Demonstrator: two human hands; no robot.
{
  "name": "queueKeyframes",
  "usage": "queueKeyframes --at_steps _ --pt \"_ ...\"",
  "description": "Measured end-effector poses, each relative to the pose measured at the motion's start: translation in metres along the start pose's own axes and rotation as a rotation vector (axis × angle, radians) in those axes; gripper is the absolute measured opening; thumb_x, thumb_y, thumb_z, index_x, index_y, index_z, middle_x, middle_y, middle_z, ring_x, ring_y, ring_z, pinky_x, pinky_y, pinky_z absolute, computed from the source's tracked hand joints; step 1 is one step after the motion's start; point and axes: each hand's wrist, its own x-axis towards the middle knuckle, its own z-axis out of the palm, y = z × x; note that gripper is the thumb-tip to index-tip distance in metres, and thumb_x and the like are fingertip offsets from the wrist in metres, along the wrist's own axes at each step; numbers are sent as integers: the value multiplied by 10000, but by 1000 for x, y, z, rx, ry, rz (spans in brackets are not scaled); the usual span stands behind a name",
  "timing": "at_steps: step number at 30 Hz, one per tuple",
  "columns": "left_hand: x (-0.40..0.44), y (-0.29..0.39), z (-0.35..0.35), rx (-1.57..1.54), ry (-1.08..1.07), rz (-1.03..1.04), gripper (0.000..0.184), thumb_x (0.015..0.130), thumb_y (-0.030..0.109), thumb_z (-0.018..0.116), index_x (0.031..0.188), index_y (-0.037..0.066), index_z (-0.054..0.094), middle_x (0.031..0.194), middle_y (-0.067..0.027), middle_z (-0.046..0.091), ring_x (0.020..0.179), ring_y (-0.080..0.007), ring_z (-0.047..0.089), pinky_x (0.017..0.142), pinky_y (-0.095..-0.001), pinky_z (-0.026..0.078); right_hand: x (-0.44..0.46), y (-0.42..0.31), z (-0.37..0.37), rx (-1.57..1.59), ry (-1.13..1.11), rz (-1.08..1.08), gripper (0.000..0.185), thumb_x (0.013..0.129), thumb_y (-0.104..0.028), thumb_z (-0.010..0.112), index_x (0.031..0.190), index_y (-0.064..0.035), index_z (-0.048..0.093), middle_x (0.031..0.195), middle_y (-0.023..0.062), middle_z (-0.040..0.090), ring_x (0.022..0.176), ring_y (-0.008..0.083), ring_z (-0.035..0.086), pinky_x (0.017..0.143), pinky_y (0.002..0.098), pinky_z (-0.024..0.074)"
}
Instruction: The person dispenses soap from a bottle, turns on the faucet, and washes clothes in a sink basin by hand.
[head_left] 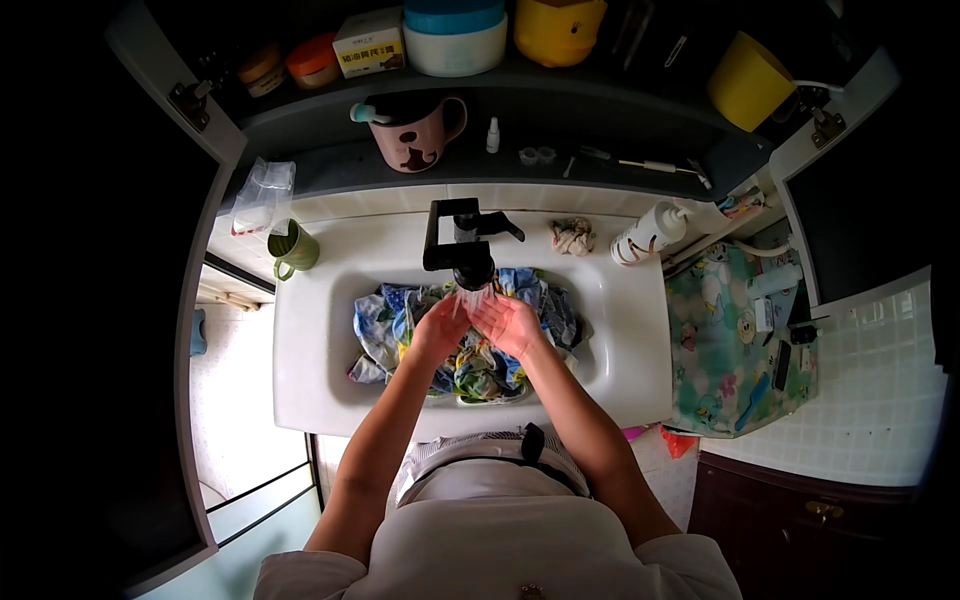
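Note:
Water runs from the black faucet over both my hands. My left hand is held under the spout, palm turned up and fingers stretched out. Beside it my right hand lies palm up in the stream, its fingers spread and straight. Neither hand holds anything solid. Below them, colourful patterned clothes in blue, white, green and yellow fill the bottom of the white sink. Part of the clothes is hidden by my hands and forearms.
On the sink's rim stand a green mug, a crumpled cloth and a white pump bottle. A shelf above holds a pink mug and a small white bottle. Cabinet doors hang open on both sides. A patterned cover lies at the right.

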Motion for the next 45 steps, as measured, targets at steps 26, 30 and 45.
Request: queueKeyframes --at_steps 26,30,45 --pt "-5 -4 5 109 -64 55 274 977 250 439 1140 58 545 1117 -52 614 1054 -177 577 965 -321 435 8 18 10 57 4 -64 298 960 -230 461 1080 38 508 1109 205 590 1056 355 588 913 419 522" --pt "-5 -4 4 113 -42 37 265 963 227 456 1155 65 540 1139 -52 602 1073 -178 566 981 -315 426 16 18 2 54 10 -69 272 952 -214 467 1048 33 529 1096 199 600 1062 338 588 918 437 513" --pt "11 -35 3 89 96 -139 414 948 250 318 1197 -25 500 1265 -188 522 1154 -326 487 1005 -425 366 -9 -28 -53 -263 133 -79 460 950 -309 419 1164 91 494 1111 196 580 1108 321 534 1025 437 384"
